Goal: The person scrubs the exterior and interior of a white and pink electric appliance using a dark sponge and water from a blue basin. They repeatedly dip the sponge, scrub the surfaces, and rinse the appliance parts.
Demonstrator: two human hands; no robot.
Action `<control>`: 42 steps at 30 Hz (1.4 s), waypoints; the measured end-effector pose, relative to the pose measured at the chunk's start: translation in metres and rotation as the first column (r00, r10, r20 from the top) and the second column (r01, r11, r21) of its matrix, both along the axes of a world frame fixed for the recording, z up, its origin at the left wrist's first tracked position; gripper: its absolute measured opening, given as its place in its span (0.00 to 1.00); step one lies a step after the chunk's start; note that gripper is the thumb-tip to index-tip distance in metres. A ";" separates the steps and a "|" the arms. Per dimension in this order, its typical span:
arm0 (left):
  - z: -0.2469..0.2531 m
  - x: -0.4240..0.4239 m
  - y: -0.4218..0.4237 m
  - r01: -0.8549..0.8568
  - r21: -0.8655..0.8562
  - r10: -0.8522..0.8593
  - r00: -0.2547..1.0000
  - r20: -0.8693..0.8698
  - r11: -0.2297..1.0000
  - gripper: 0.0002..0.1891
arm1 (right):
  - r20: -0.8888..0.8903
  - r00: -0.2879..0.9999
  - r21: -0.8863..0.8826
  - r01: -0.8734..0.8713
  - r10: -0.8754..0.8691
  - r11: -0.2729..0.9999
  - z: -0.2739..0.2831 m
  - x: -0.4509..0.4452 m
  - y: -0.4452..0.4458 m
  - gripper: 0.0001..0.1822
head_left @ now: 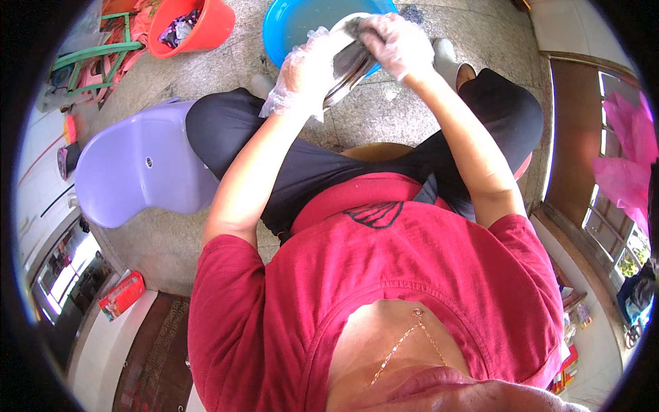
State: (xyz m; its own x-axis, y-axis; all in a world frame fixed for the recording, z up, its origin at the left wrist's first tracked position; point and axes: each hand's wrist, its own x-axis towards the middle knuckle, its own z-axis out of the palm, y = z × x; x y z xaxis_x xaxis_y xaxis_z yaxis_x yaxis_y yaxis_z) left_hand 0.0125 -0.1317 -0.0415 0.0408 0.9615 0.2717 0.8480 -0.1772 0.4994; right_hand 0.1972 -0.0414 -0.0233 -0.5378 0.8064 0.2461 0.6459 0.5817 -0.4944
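A shiny round metal vessel (pixel 355 61), perhaps a bowl or pan, is tilted between my two hands over the near edge of a blue plastic basin (pixel 269 32). Cloudy water (pixel 316 23) fills the basin. My left hand (pixel 308 72), in a clear plastic glove, grips the vessel's left side. My right hand (pixel 399 45), gloved likewise, presses a dark grey pad (pixel 371 39) against its upper right part. The pad is mostly hidden by the fingers, so its exact kind cannot be told.
A red bucket (pixel 219 26) with cloth in it stands left of the basin. Beyond it are green frames (pixel 98 54), perhaps stools. A purple plastic chair (pixel 144 154) is beside my left knee. Stone tiles (pixel 242 67) cover the floor; a windowed wall (pixel 571 129) runs along the right.
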 end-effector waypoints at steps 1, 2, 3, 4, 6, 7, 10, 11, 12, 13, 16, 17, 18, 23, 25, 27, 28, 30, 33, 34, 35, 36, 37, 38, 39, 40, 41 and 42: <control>0.011 0.003 0.001 0.036 0.029 -0.037 0.999 0.031 0.999 0.15 | -0.012 1.000 0.045 0.010 -0.009 0.999 -0.003 0.000 -0.003 0.10; 0.023 0.007 0.002 0.020 -0.049 -0.018 0.999 0.040 0.999 0.15 | -0.013 0.999 0.049 0.040 -0.040 0.998 -0.009 0.003 -0.001 0.11; 0.037 0.013 0.004 0.001 -0.125 0.004 0.999 0.045 0.992 0.15 | -0.018 0.998 0.054 0.069 -0.068 0.996 -0.012 0.005 0.003 0.12; 0.044 0.016 0.005 -0.017 -0.201 0.027 0.998 0.048 0.979 0.15 | 0.013 0.998 0.078 0.066 -0.068 0.995 -0.013 0.004 0.006 0.12; 0.034 0.013 0.006 0.017 -0.125 -0.012 0.999 0.041 0.992 0.16 | 0.071 0.995 0.128 0.054 -0.063 0.990 -0.012 0.000 0.011 0.12; 0.031 0.010 0.006 0.032 -0.086 -0.029 0.999 0.035 0.996 0.16 | 0.113 0.993 0.129 0.026 -0.041 0.991 -0.008 0.001 0.011 0.12; 0.025 0.010 0.004 -0.085 -0.174 0.071 0.994 -0.088 0.981 0.17 | 0.299 0.954 0.000 0.008 -0.007 1.000 0.028 0.010 0.013 0.14; 0.013 0.006 -0.002 -0.074 -0.142 0.066 0.996 -0.063 0.987 0.16 | 0.354 0.934 -0.103 0.100 -0.058 0.990 0.019 0.018 0.030 0.14; -0.004 0.000 -0.006 -0.061 -0.099 0.058 0.998 -0.034 0.993 0.16 | 0.346 0.936 -0.108 0.114 -0.070 0.988 0.003 0.037 0.051 0.14; -0.013 -0.003 -0.004 -0.050 -0.053 0.050 0.999 -0.004 0.997 0.16 | 0.338 0.937 -0.110 0.128 -0.084 0.986 -0.009 0.055 0.066 0.15; -0.009 0.002 -0.001 -0.016 -0.057 0.015 1.000 -0.011 0.998 0.16 | 0.307 0.948 -0.128 -0.049 0.086 0.991 0.003 0.049 0.053 0.17; -0.011 -0.002 -0.004 -0.008 -0.085 0.009 1.000 0.001 0.996 0.16 | 0.322 0.929 -0.051 -0.177 0.184 0.983 0.019 0.029 0.043 0.17; -0.016 -0.007 -0.008 -0.006 -0.115 0.007 1.000 0.011 0.993 0.16 | 0.284 0.919 -0.095 -0.256 0.272 0.962 0.066 -0.004 0.026 0.10; -0.013 -0.003 -0.001 -0.050 -0.115 0.055 0.998 0.042 0.992 0.16 | 0.193 0.952 -0.291 -0.175 0.237 0.941 0.048 -0.005 0.049 0.12; -0.005 0.004 -0.001 -0.090 -0.080 0.093 0.995 0.027 0.993 0.17 | 0.411 0.875 -0.268 -0.151 0.254 0.952 0.043 -0.002 0.067 0.15; -0.018 -0.002 0.002 -0.024 -0.063 0.023 1.000 -0.009 0.998 0.16 | 0.441 0.836 -0.259 -0.231 0.328 0.938 0.047 -0.008 0.067 0.15; -0.020 -0.004 -0.004 -0.002 -0.085 0.001 1.000 -0.013 0.996 0.16 | 0.413 0.791 -0.171 -0.419 0.451 0.892 0.050 -0.014 0.061 0.15; -0.017 -0.006 -0.010 0.034 -0.126 -0.034 0.999 0.007 0.991 0.16 | 0.313 0.774 -0.166 -0.526 0.551 0.834 0.045 -0.017 0.056 0.15; -0.021 -0.004 0.001 0.037 -0.045 -0.038 0.999 -0.013 0.998 0.16 | 0.206 0.887 -0.333 -0.333 0.413 0.882 0.018 0.011 0.080 0.15; -0.011 0.001 -0.002 0.042 -0.043 -0.040 0.998 0.040 0.998 0.16 | 0.258 0.886 -0.327 -0.294 0.385 0.898 0.002 0.022 0.085 0.15; -0.002 0.005 -0.006 0.047 -0.042 -0.043 0.995 0.093 0.998 0.15 | 0.310 0.882 -0.320 -0.255 0.355 0.912 -0.013 0.030 0.090 0.15; 0.002 0.004 -0.009 0.049 -0.037 -0.048 0.998 0.030 0.998 0.15 | 0.277 0.893 -0.321 -0.262 0.355 0.910 0.000 0.022 0.082 0.14; -0.002 0.002 -0.010 0.060 -0.043 -0.059 0.998 0.020 0.997 0.15 | 0.245 0.905 -0.334 -0.258 0.348 0.906 0.013 0.015 0.067 0.14; -0.009 -0.003 -0.007 0.070 -0.050 -0.070 0.997 0.010 0.996 0.16 | 0.155 0.886 -0.175 -0.412 0.438 0.894 0.012 0.007 0.065 0.13; -0.006 -0.005 -0.002 0.068 -0.048 -0.068 0.998 -0.003 0.997 0.16 | -0.023 0.864 -0.124 -0.502 0.503 0.856 0.024 0.001 0.056 0.11; -0.004 -0.006 -0.004 0.062 -0.060 -0.063 0.998 -0.014 0.996 0.16 | -0.096 0.872 -0.112 -0.488 0.480 0.866 0.018 0.001 0.054 0.11; -0.004 -0.007 -0.007 0.059 -0.075 -0.061 0.998 -0.027 0.995 0.16 | -0.169 0.874 -0.099 -0.474 0.455 0.875 0.006 0.000 0.053 0.10; -0.003 -0.004 -0.006 0.056 -0.045 -0.059 0.997 -0.056 0.997 0.16 | -0.151 0.916 -0.182 -0.395 0.371 0.900 -0.016 0.013 0.061 0.14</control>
State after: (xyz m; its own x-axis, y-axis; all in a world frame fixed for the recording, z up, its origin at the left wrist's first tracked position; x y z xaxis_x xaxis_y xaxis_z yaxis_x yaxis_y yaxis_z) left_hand 0.0084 -0.1373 -0.0445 0.1107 0.9679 0.2258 0.8643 -0.2059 0.4590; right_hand 0.2103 0.0196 -0.0393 -0.7944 0.5820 0.1741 0.3278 0.6520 -0.6837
